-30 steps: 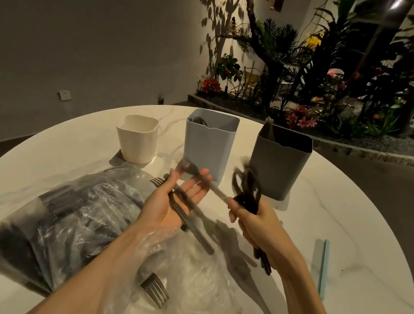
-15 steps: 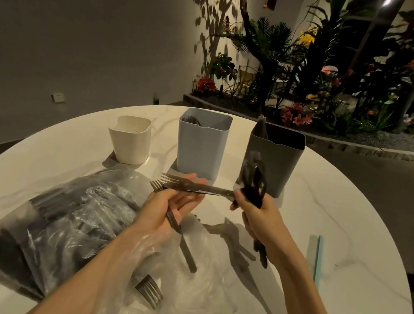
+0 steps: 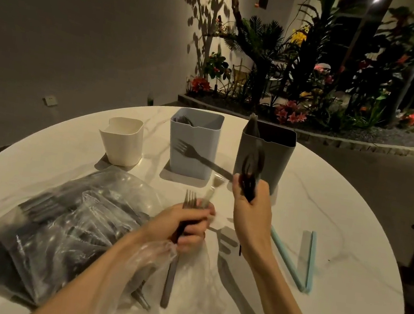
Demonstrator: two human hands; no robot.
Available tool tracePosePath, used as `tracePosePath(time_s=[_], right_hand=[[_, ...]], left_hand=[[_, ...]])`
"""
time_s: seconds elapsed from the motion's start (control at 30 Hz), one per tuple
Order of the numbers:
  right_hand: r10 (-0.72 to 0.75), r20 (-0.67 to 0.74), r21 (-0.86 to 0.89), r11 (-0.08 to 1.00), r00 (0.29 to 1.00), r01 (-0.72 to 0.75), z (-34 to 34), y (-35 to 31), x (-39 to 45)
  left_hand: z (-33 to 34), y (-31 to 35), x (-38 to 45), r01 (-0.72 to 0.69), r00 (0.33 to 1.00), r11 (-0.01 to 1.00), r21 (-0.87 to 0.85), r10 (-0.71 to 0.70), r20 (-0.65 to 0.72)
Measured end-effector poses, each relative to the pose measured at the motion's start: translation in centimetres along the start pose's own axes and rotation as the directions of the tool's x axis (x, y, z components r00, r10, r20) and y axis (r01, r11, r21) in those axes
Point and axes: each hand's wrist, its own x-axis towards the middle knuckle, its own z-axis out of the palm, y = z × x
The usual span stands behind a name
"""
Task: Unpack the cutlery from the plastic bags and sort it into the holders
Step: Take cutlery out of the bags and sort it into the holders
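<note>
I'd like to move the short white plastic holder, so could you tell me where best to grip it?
Probably by the upper side walls of the short white plastic holder, coming from above and the near side: it stands upright with its mouth open, apart from the pale blue holder, and its flat sides look easy to pinch.

Upright fork (image 3: 189, 202), three holders (image 3: 194, 144) behind, full bag (image 3: 59, 229) left.

The left hand (image 3: 191, 227) gripped a fork (image 3: 182, 228) upright over a clear plastic bag (image 3: 194, 284). The right hand (image 3: 250, 210) held dark spoons (image 3: 250, 173) and another fork (image 3: 200, 157) before the blue holder (image 3: 193, 143) and the grey holder (image 3: 277, 155) on the white table (image 3: 336, 226).
</note>
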Motion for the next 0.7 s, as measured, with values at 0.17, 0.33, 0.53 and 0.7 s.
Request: tracePosePath(time_s=[0.17, 0.33, 0.53, 0.7], right_hand=[[0.221, 0.007, 0.191, 0.957, 0.975, -0.219, 0.4, -0.4, -0.1], [0.236, 0.392, -0.010, 0.968, 0.889, -0.252, 0.8, -0.5, -0.8], [0.153, 0.654, -0.155, 0.986, 0.741, -0.066, 0.2, -0.7, -1.5], [0.047, 0.177, 0.021, 0.998, 0.983, -0.052, 0.2, -0.6, -0.8]], left_hand=[[-0.1, 0.3, 0.8, -0.324, 0.936, 0.905, -0.276, 0.263, -0.235], [-1.1, 1.2, 0.6, -0.466, 0.844, 0.876, -0.121, 0.400, -0.357], [-0.9, 1.2, 0.2, -0.416, 0.772, 0.902, 0.113, 0.416, -0.481], [0.5, 0.7, 0.2, -0.423, 0.769, 0.896, 0.133, 0.433, -0.471]])
